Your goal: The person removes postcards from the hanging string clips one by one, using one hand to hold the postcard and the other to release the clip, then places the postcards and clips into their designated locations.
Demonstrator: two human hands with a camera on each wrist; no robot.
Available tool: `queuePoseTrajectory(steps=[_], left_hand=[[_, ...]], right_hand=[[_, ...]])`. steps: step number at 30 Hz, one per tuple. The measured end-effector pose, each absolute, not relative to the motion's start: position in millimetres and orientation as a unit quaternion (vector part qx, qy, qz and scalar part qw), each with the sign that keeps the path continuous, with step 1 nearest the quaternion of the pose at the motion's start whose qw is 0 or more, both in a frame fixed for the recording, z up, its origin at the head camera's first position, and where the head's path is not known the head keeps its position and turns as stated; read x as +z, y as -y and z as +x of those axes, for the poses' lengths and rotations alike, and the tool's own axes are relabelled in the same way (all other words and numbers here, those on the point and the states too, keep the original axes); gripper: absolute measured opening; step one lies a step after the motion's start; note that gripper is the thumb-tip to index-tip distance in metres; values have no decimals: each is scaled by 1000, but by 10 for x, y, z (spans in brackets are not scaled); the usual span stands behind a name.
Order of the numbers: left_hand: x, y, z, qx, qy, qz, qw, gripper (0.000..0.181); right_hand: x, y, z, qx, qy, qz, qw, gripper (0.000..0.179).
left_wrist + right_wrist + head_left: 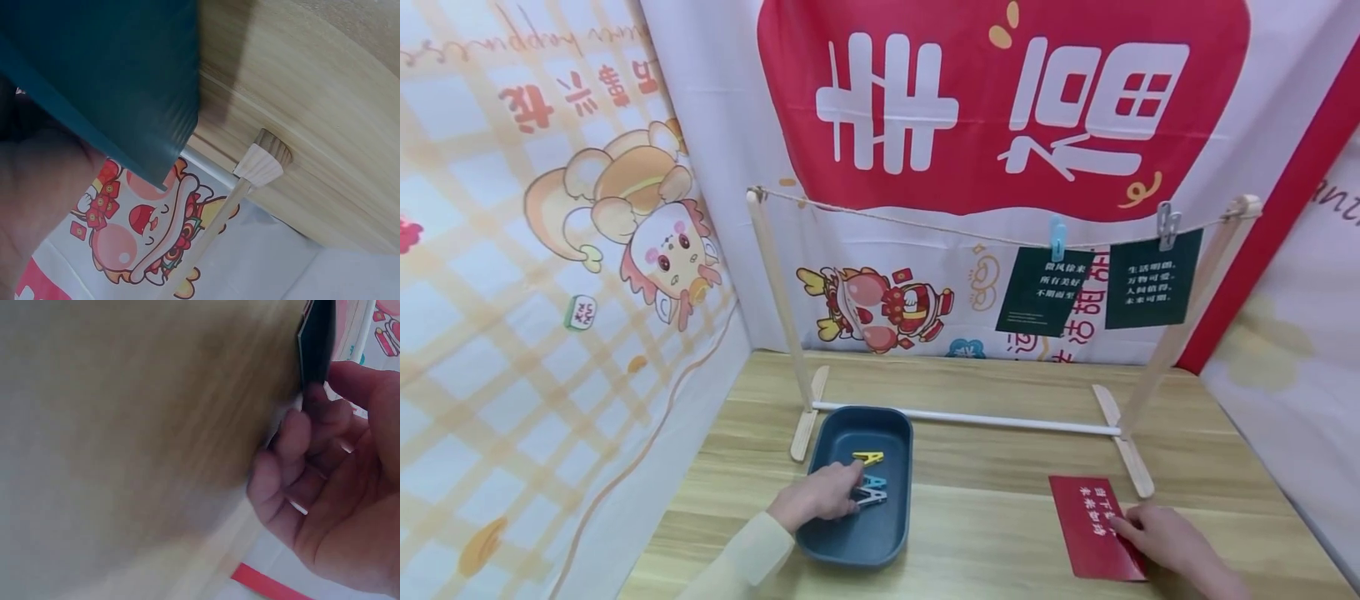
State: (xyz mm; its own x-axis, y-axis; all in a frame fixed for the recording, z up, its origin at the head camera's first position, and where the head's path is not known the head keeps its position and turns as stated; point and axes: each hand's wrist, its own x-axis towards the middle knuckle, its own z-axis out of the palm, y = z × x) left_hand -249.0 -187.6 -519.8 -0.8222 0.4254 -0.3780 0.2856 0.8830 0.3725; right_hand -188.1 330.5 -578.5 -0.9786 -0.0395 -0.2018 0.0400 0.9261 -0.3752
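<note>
My left hand (826,493) reaches into a dark blue basin (857,542), its index fingertip at a yellow clothespin (869,457). Just below that lie a light blue clothespin (875,482) and a grey clothespin (872,498), close to the other fingers. In the left wrist view the basin wall (119,69) hides the fingertips. On the right, my right hand (1165,537) pinches the near right edge of a red card (1086,525) with white writing, low over the table. Seen from the right wrist, the fingers curl at the card (317,347), whose face looks dark there.
Behind the basin stands a wooden rack with a white crossbar (1000,421) and a string (887,218). Two dark green cards hang there, one (1037,292) by a blue clothespin (1057,238), the other (1150,283) by a grey clothespin (1167,227). Printed cloth surrounds the wooden table (977,517).
</note>
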Motion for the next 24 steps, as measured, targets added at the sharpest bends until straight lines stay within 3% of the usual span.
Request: queuePoseTrajectory(steps=[4,10,20,24], left_hand=[[-5191,1866,-2501,154,-946,186,218,34],[-5159,1823,-2515,146,-950,195,196,28],[-4968,1691,-2556,160,-948,233,147,26],[-4832,1635,-2578,170,-946,240,133,20]], right_hand=[[-5728,-3264,-1896,-185,-975,19,119,32],[-5699,-3246,-1898,-207,-972,17,114,29],[-5535,-3259,-2074,-306,-950,-50,16,33],[-5382,-3231,-2124,-364,-929,-65,6,32]])
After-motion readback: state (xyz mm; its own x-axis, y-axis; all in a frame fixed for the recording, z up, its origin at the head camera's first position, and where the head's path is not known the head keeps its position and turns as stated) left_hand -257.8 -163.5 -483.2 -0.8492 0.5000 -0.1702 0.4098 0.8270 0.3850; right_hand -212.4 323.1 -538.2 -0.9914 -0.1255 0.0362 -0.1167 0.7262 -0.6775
